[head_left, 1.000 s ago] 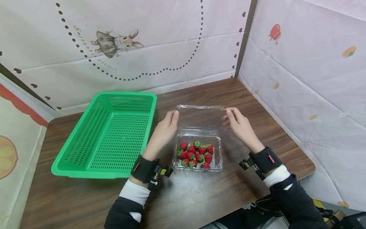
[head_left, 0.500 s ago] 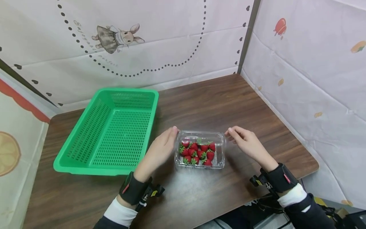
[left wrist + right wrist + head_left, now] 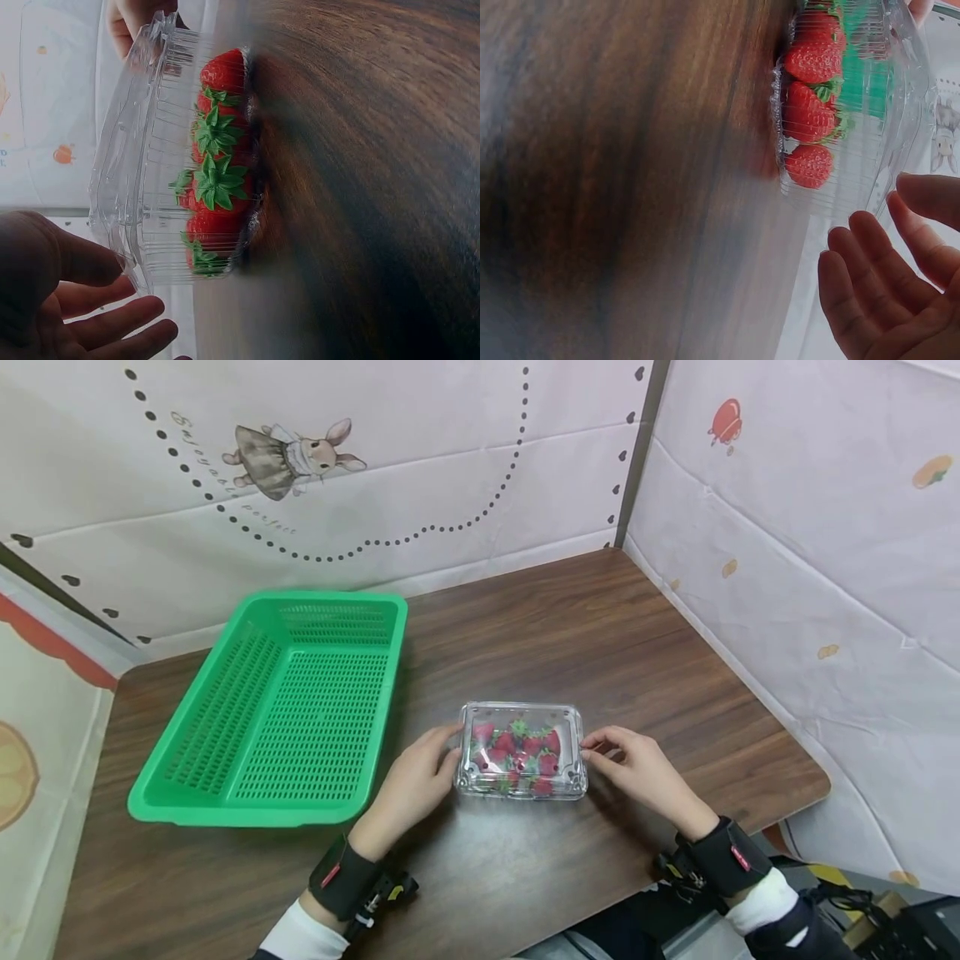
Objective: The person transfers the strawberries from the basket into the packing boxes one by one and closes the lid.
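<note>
The clear clamshell box [image 3: 521, 749] of strawberries [image 3: 517, 750] was seen near the front middle of the brown wooden surface [image 3: 570, 627], just right of the green perforated basket [image 3: 285, 702] and apart from it. A second earlier its hinged lid had been held up and open behind the fruit; half a second earlier it had been swung down; now the lid was laid flat over the tray, so the box was judged to be closed, though whether the rim had been snapped fully home could not be told.

The left hand [image 3: 408, 785] was set against the box's left side, its fingers [image 3: 112, 330] relaxed and slightly spread, with the tips touching the rim rather than wrapped round it. The right hand [image 3: 637, 768] was placed at the right side, with thumb and forefinger appearing to pinch the lid's edge at the near corner; in the right wrist view its other fingers [image 3: 870, 285] were seen loosely together just beside the plastic. Both hands had been brought lower and closer to the person along with the lid.

The basket was left holding nothing. The work was judged to stand at pressing the rim shut.
</note>
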